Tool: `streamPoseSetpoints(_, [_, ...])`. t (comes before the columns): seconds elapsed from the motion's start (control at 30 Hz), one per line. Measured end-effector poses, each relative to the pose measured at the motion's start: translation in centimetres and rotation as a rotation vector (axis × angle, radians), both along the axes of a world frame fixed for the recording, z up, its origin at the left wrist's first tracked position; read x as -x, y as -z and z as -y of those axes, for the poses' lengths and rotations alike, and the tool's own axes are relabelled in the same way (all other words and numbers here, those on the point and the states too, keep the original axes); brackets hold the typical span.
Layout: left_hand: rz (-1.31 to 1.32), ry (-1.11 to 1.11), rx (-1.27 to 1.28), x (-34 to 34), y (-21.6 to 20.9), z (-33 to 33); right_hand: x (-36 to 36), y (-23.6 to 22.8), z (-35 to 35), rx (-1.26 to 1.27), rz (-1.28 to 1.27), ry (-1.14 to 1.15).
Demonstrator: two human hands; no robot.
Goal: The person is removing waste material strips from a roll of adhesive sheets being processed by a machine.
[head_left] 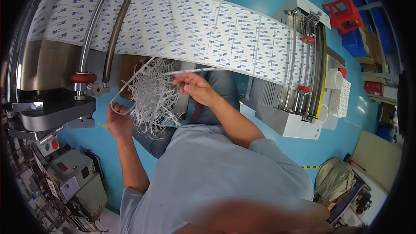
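My left hand [119, 120] is closed round a thin white strip [126, 87], which rises from it past the left side of a tangled heap. That heap of narrow white strips [151, 97] hangs between my two hands, below the edge of the printed sheet. To the right of the heap, my right hand [197, 89] has its fingers curled in, pinching at a short whitish strip [190, 72] that lies across its fingertips. A wide white sheet with blue print [195, 30] stretches across the machine just beyond both hands.
Metal rollers [93, 26] with a red collar [83, 78] stand at the left. At the right is a white machine end unit [288, 119] with rods. Farther right are a red stool [344, 16] and blue bins [355, 43]. A control cabinet [76, 173] sits lower left.
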State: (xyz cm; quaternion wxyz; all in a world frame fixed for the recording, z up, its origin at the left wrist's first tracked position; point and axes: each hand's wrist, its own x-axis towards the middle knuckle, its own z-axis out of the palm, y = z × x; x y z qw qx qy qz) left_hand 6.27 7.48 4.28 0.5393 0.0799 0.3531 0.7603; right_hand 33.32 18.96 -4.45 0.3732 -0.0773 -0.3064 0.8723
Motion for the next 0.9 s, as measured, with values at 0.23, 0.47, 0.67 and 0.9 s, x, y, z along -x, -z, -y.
streamPoseSetpoints(0.23, [0.050, -0.109, -0.017, 5.4, 1.2, 4.0, 2.0, -4.1, -1.0, -0.039, -0.010, 0.021])
streamPoseSetpoints(0.47, [-0.010, -0.247, 0.237, 8.5, 3.6, 7.0, 3.6, -5.5, 0.2, 0.045, -0.082, 0.042])
streamPoseSetpoints(0.67, [-0.048, -0.341, 0.330, 9.0, 4.5, 7.8, 4.3, -6.8, 0.4, 0.088, -0.041, -0.003])
streamPoseSetpoints(0.9, [-0.127, -0.429, 0.455, 9.0, 3.5, 6.2, 2.1, -6.4, 2.9, 0.142, 0.012, 0.270])
